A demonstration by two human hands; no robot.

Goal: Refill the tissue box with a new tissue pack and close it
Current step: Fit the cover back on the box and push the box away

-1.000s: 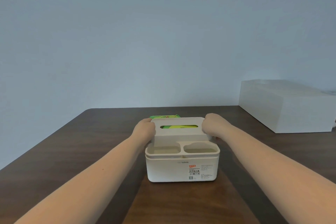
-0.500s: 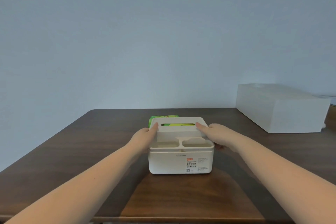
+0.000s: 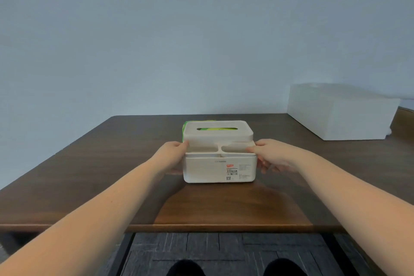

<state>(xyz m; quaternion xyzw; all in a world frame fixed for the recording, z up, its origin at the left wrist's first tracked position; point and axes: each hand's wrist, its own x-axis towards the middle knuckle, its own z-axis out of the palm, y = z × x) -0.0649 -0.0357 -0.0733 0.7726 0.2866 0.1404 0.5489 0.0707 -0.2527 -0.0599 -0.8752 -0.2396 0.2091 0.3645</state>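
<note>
A cream plastic tissue box point(image 3: 208, 169) with two front compartments and a label stands on the dark wooden table point(image 3: 94, 177). Its slotted lid point(image 3: 218, 133) lies nearly flat on top. A green tissue pack point(image 3: 185, 129) shows through the slot and sticks out at the lid's back left corner. My left hand point(image 3: 171, 157) grips the box's left side, thumb on the rim. My right hand point(image 3: 272, 158) grips the right side, fingers curled against the wall.
A large white rectangular box point(image 3: 340, 112) sits at the table's back right. The table's front edge point(image 3: 201, 227) runs below my forearms. Dark floor and my two feet show beneath it. A plain wall stands behind.
The lid has come down from upright to nearly flat. Both hands have slid from the lid's top corners down to the box's sides. The camera has drawn back and tilted down.
</note>
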